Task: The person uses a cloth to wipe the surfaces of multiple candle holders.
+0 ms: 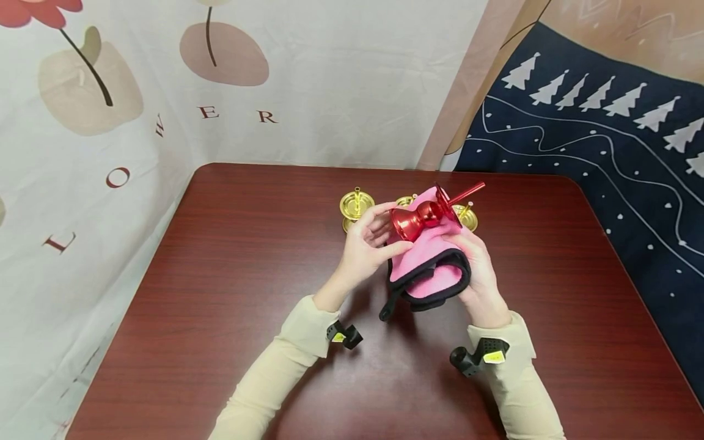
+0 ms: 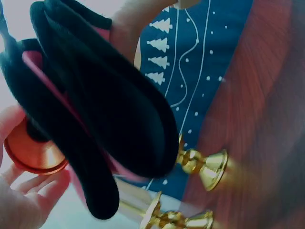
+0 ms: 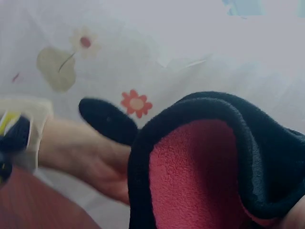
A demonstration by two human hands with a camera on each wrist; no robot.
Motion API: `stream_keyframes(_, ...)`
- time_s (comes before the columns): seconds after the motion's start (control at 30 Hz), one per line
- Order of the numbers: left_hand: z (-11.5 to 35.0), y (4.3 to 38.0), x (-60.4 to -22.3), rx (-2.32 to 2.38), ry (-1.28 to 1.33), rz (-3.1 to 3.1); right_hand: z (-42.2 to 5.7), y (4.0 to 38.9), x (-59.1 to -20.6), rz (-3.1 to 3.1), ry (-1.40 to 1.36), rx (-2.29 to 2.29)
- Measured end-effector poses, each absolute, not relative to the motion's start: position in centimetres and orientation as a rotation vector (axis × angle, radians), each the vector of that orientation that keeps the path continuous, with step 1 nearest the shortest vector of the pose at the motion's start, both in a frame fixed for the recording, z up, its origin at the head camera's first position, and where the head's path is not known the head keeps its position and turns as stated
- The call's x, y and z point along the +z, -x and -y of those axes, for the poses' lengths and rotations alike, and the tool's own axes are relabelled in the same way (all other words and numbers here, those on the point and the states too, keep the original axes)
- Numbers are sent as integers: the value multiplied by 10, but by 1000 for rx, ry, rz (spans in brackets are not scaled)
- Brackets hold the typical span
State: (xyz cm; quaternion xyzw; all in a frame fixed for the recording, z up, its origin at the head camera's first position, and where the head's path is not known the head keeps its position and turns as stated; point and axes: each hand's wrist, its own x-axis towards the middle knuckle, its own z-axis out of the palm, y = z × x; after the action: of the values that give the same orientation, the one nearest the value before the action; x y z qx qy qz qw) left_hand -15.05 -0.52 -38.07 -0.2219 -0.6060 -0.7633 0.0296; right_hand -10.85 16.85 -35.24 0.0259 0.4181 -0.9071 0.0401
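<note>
A shiny red candlestick (image 1: 409,224) with a thin spike is tilted above the table, its spike pointing up and right in the head view. My left hand (image 1: 360,247) holds it by the round base, thumb below and fingers behind; the left wrist view shows the base (image 2: 40,155) between them. Folded against the candlestick is a pink cloth (image 1: 420,260) with black edging and a black loop. My right hand (image 1: 481,278) grips this cloth from the right, several fingers hidden behind it. The right wrist view is mostly filled by the cloth's folds (image 3: 195,176).
Behind the hands, gold candlesticks stand on the dark red-brown table (image 1: 231,256): one at left (image 1: 357,206), one at right (image 1: 466,217), and one partly hidden between them (image 1: 405,200). Printed fabric (image 1: 330,73) hangs behind the table.
</note>
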Motion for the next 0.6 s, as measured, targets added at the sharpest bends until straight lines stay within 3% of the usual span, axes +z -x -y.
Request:
stream_keyframes(0.23, 6, 152, -379, -2143, 621, 1845, -151, 104, -362, -2067, -100, -2568)
stream_keyframes(0.43, 12, 157, -378, -1799, 624, 1857, -138, 99, -368, -3232, 639, -2027)
stream_keyframes(0.6, 15, 159, -379, -1596, 766, 1808, -131, 102, -358, -3612, 1077, -1574)
